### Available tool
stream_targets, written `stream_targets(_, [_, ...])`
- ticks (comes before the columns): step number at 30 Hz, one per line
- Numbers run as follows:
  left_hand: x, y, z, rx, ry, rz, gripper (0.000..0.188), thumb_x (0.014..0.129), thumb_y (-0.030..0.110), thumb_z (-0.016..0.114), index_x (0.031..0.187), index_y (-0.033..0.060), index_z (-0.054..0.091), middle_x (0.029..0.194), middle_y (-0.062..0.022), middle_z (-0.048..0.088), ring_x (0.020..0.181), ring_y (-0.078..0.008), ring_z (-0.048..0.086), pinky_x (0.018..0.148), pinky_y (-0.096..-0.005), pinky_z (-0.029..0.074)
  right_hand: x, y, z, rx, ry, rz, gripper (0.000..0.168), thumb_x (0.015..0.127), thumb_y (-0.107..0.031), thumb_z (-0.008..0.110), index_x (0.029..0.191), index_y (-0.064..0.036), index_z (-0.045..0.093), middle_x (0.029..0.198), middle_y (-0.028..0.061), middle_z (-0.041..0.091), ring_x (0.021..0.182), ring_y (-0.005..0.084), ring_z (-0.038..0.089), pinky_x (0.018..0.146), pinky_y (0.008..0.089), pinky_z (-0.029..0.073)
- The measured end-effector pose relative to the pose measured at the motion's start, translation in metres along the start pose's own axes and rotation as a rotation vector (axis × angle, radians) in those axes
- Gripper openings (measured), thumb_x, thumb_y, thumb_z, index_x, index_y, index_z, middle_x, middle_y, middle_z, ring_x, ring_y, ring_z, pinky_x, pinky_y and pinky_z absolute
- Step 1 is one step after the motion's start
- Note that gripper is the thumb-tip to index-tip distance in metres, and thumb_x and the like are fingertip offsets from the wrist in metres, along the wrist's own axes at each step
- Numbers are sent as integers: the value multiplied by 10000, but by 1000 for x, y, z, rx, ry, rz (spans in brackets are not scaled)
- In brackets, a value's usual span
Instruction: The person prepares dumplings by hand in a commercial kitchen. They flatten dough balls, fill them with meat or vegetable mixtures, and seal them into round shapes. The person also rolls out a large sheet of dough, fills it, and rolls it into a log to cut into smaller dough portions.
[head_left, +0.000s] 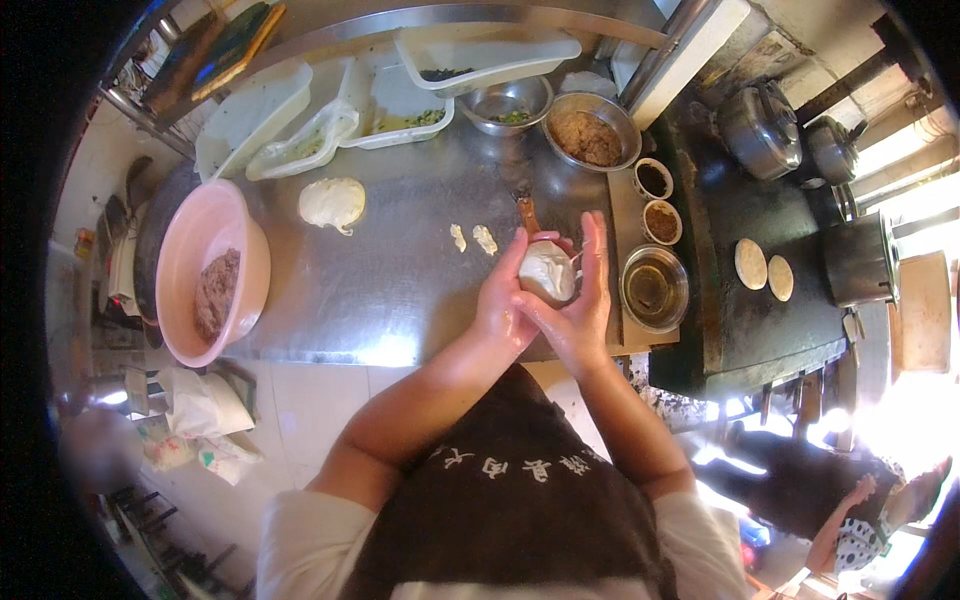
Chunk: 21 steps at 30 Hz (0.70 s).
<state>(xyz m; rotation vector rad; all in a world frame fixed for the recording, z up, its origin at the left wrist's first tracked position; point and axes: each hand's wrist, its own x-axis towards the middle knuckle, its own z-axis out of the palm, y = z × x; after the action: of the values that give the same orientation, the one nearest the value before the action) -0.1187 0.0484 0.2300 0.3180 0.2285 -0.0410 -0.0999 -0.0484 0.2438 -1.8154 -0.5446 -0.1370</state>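
Note:
A smooth, pale ball of dough (547, 271) sits cupped between both hands, above the steel worktop (390, 300). My left hand (504, 296) wraps its left side, fingers curled behind it. My right hand (585, 307) presses against its right side with the fingers stretched straight and the thumb across its lower edge. Just beyond the hands lies a tool with a brown wooden handle (529, 215), its far end hard to make out. Two small dough scraps (484, 240) rest to the left of the ball. Farther left is a larger flattened piece of dough (332, 204).
A pink basin (255, 262) with brownish filling stands at left. White plastic trays (442, 133) and a steel bowl of minced filling (559, 150) line the back. A bowl of yellowish liquid (625, 300) is at right. Flatbreads (751, 264) lie on the griddle (712, 300); another person (855, 525) is beyond.

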Motion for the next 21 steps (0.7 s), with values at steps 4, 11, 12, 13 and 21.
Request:
stream_targets(4, [-9, 8, 17, 146, 293, -78, 278, 929, 279, 549, 1128, 85, 550, 1066, -40, 595, 1011, -168, 575, 859, -343, 461, 4, 13, 3, -107, -21, -29, 561, 763, -249, 751, 1227, 2, 558, 1454, 205, 348, 1228, 261, 483, 986, 334, 402])
stream_targets(11, [-6, 7, 9, 84, 94, -25, 299, 933, 284, 538, 1146, 75, 548, 1101, -49, 590, 1030, -175, 566, 862, -348, 460, 1, 37, 16, -142, -33, -2, 534, 747, -155, 731, 1247, -65, 567, 1496, 197, 279, 1367, 350, 308, 1063, 405, 322])
stream_targets(12, [-6, 7, 12, 45, 67, -41, 299, 933, 288, 539, 1141, 73, 550, 1091, -52, 596, 1018, -181, 575, 859, -348, 465, 2, 32, 16, -104, -34, 9, 600, 738, -174, 742, 1289, -74, 527, 1507, 195, 250, 1371, 345, 303, 1064, 409, 318])
stream_targets(13, [-5, 8, 12, 5, 40, -56, 300, 932, 291, 540, 1136, 71, 553, 1081, -56, 603, 1005, -187, 584, 857, -349, 469, 4, 25, 16, -65, -33, 19, 667, 730, -193, 753, 1332, -83, 487, 1517, 194, 222, 1374, 340, 297, 1065, 414, 314])
stream_targets(21, [-4, 14, -1, -12, 91, -155, 223, 915, 258, 568, 1064, 92, 571, 1006, -48, 630, 940, -183, 617, 831, -320, 485, 2, 24, 7, -60, -99, 68, 702, 694, -290, 790, 1315, -126, 508, 1543, 218, 79, 1415, 368, 172, 1107, 450, 221])
